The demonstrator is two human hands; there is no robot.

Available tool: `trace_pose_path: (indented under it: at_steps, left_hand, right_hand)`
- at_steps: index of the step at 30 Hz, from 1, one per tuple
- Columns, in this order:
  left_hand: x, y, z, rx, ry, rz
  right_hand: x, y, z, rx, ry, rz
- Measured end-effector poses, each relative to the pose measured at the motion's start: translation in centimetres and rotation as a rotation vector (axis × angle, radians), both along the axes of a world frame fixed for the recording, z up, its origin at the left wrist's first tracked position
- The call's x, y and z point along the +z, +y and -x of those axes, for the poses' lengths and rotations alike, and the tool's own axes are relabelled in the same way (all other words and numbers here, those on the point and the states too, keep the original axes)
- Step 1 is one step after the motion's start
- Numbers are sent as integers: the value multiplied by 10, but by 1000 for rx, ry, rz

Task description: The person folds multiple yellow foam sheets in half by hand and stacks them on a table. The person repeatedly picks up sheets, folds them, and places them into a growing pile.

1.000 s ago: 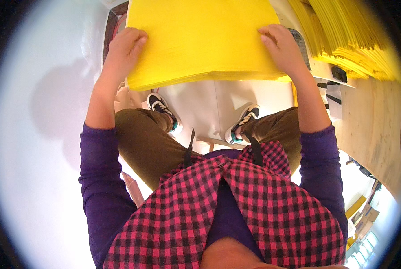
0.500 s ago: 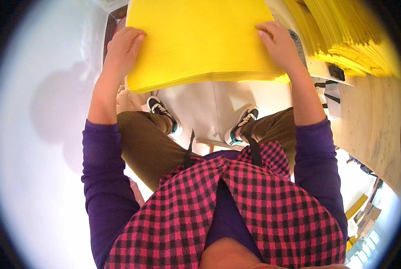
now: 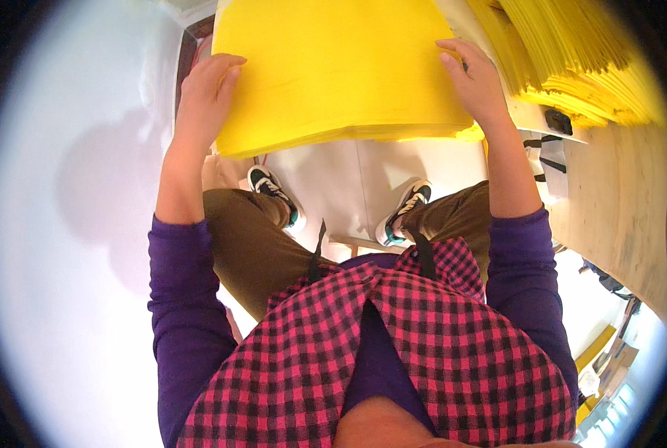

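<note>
While I watch from the head view, my left hand (image 3: pixel 203 101) sits on the left edge of the thick stack of bright yellow rectangular sheets (image 3: pixel 333 67), fingers curled loosely over the top and the thumb side pressed to the stack's side; I judge it is bracing that edge to keep the sheets square, not pinching any single one. That stack lies flat between both hands, its near edge overhanging the white floor (image 3: pixel 72 224) above my black-and-white sneakers (image 3: pixel 273 194). My right hand (image 3: pixel 475 86) rests on the stack's right edge, fingers spread fairly flat across the top sheet with the tips pointing away from me, palm down, open and holding nothing closed in its grip; it seems to steady the pile from the opposite side. Both forearms reach forward and slightly inward, purple sleeves pushed back to the elbows. Further right of that hand, a fanned heap of more yellow sheets (image 3: pixel 580 67) lies on a pale wooden surface (image 3: pixel 617 216).
</note>
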State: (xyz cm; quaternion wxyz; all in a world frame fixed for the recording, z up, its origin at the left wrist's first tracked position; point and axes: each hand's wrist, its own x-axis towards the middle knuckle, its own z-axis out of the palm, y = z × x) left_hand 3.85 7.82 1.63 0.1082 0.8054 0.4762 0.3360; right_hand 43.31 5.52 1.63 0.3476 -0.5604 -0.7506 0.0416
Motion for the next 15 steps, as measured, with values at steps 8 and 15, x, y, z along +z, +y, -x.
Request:
trace_pose_path:
  at_steps: [8,15]
  left_hand:
    - [-15,-38,-19,33,110,-37]
    - [-20,-42,-16,30,197,-29]
  right_hand:
    - [-20,-50,-17,-280,478,150]
    - [-35,-58,-11,-269,685,226]
